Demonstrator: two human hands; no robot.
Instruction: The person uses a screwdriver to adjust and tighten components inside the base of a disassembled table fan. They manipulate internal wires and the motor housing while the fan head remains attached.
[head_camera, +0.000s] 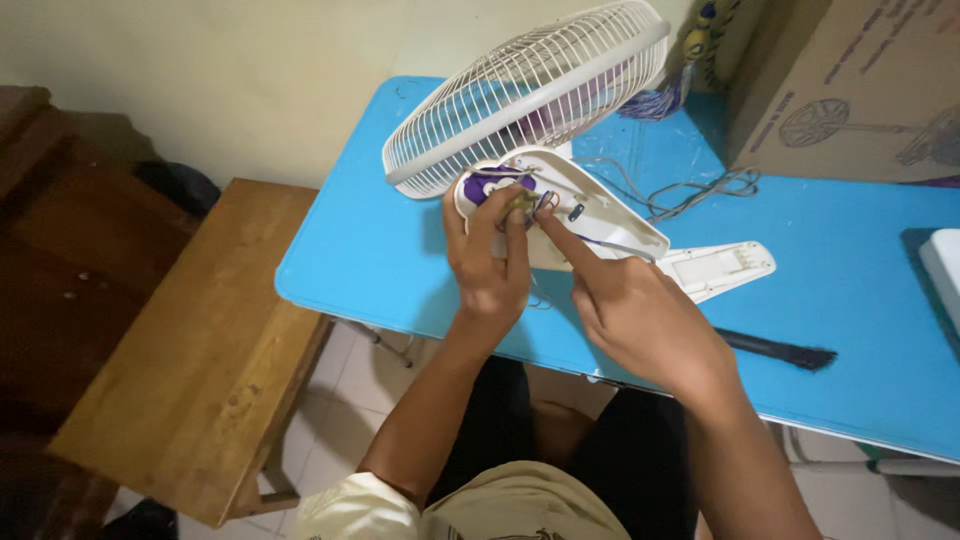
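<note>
At frame centre, your left hand (488, 262) grasps the smooth white plastic fan housing (570, 205) on the glossy blue table (860, 270). Your right hand (640, 320) is loosely clenched, its extended forefinger touching the open housing below the ribbed white wire fan grille (520, 90).

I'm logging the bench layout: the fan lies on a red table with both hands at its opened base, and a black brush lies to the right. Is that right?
Not quite. The table is blue, not red, as the head view shows. The rest stands: the fan lies on it, the left hand and right hand are at its opened base, and the black brush lies to the right.
</note>
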